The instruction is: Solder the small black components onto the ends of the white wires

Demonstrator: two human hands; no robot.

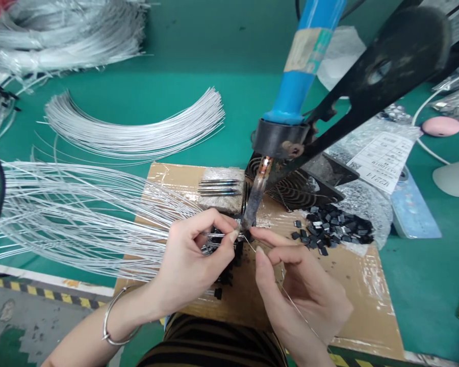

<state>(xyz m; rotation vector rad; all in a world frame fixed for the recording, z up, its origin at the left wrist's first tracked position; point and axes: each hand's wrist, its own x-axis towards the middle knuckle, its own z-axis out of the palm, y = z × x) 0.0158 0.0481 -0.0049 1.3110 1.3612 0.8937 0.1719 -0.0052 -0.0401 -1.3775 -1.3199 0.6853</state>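
Observation:
My left hand (195, 260) is closed in a pinch on a thin white wire (214, 235) and a small black component, held at the tip of a fixed soldering iron (254, 196). My right hand (298, 285) pinches a fine strand of solder wire (290, 300) and holds its end at the same tip. The iron's blue handle (306, 56) hangs in a black stand (367, 86). Both hands work over a taped cardboard board (367, 285).
Bundles of white wires (137, 130) fan across the green table at left. Several small black components (334, 227) lie heaped on a plastic bag at right, with a labelled bag (382, 158) behind. A black fan grille (290, 188) sits behind the iron. A pink object (441, 126) lies far right.

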